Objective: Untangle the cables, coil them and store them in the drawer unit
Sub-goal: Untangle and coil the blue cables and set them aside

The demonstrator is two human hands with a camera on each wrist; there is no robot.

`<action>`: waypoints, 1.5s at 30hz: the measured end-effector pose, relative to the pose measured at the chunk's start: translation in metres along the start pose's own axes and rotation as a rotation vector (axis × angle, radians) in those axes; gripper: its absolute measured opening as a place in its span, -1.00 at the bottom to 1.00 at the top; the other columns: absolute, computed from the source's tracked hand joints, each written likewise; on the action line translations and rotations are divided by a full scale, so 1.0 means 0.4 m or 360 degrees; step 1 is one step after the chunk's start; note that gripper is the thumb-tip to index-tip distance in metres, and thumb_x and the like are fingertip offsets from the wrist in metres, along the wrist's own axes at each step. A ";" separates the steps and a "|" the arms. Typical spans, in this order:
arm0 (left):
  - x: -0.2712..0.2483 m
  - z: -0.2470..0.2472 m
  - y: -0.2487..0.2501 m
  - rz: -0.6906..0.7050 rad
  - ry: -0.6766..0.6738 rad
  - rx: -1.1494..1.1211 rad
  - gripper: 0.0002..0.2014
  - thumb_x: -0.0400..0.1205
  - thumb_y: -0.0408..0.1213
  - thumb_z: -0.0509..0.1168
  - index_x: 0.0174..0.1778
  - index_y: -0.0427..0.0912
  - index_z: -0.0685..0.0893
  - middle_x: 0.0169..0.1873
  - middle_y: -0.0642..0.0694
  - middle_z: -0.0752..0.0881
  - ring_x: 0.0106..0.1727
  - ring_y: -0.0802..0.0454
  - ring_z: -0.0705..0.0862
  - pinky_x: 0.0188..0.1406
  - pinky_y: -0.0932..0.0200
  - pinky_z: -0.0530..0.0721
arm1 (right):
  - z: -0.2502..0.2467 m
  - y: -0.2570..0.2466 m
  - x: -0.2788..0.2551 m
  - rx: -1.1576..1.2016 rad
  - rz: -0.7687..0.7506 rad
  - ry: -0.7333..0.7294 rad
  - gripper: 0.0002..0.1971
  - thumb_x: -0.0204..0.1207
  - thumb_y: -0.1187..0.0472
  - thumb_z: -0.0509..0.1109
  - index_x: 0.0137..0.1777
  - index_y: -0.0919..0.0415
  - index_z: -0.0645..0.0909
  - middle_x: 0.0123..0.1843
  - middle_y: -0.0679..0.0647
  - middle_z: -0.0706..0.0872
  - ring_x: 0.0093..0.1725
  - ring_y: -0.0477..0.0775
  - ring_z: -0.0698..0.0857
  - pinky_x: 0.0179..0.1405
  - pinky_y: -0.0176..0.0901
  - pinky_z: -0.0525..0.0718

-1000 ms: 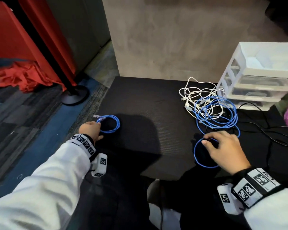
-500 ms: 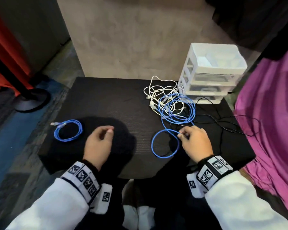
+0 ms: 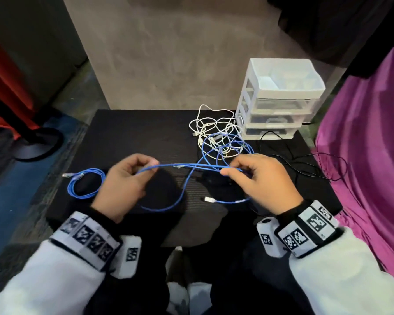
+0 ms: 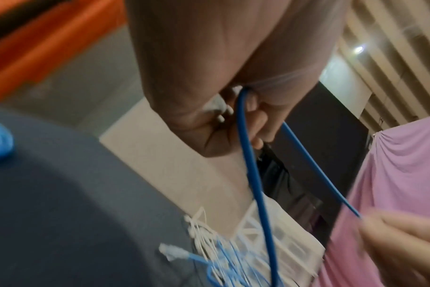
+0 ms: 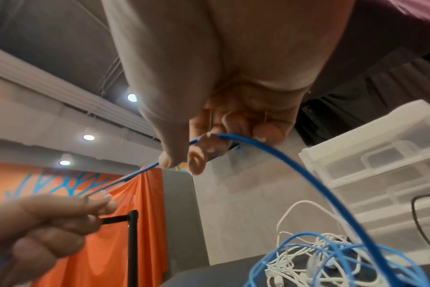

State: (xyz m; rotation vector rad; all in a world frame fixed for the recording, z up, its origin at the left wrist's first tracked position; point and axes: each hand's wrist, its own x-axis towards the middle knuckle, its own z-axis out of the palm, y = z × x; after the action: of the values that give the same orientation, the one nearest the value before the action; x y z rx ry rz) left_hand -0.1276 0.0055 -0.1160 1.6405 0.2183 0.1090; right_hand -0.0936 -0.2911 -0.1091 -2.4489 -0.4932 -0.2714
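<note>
A blue cable (image 3: 187, 165) is stretched level between my two hands above the black table (image 3: 132, 137). My left hand (image 3: 143, 169) pinches a bend of it (image 4: 243, 108) between thumb and fingers. My right hand (image 3: 231, 169) pinches it too (image 5: 216, 137). From there it runs back into a tangle of blue and white cables (image 3: 221, 142) in front of the white drawer unit (image 3: 280, 98). One loop sags to the table, ending in a clear plug (image 3: 208, 199). A coiled blue cable (image 3: 85, 184) lies at the left.
Thin black cables (image 3: 305, 164) trail over the table's right side beside a purple cloth (image 3: 369, 155). A black stand base (image 3: 35, 142) sits on the floor at the left, with red fabric behind it. A grey wall rises behind the table.
Both hands have risen off the table with the blue cable pulled out between them. My left hand, empty half a second ago, now pinches the cable; earlier it left the small coil at the left.
</note>
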 end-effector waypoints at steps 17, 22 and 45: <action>-0.066 -0.047 -0.033 -0.0274 -0.0172 -0.0204 -0.87 0.79 -0.27 0.26 0.04 -0.20 0.69 -0.44 0.02 0.40 -0.49 0.16 0.32 -0.52 0.32 0.40 | 0.036 -0.022 0.002 0.1300 0.0423 -0.0074 -0.76 0.68 0.21 0.48 -0.07 0.43 0.70 -0.39 0.19 0.71 -0.48 0.08 0.54 -0.42 -0.16 0.55; -0.074 -0.040 -0.056 -0.0406 -0.0025 -0.0311 -0.64 0.77 0.00 0.24 0.23 -0.21 0.73 -0.34 0.01 0.57 -0.43 0.15 0.46 -0.41 0.24 0.59 | 0.053 -0.022 -0.016 0.1308 0.0429 -0.0067 -0.79 0.72 0.17 0.44 -0.09 0.31 0.73 -0.36 0.14 0.73 -0.46 0.08 0.55 -0.39 -0.17 0.56; -0.009 -0.146 -0.034 -0.0579 0.0181 -0.1055 -0.79 0.79 -0.23 0.10 -0.08 0.00 0.62 -0.47 0.09 0.33 -0.71 0.27 0.19 -0.78 0.37 0.00 | 0.260 0.128 -0.026 0.0290 0.0462 -0.0176 -0.91 0.59 0.11 0.55 0.01 0.04 0.70 -0.03 -0.03 0.73 -0.12 -0.01 0.73 0.05 -0.08 0.64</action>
State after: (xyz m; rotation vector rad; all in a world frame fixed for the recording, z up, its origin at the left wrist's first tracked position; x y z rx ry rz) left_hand -0.1440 0.0627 -0.1243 0.9185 0.5053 -0.0063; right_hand -0.0744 -0.2682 -0.2217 -2.3258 -0.1934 0.0290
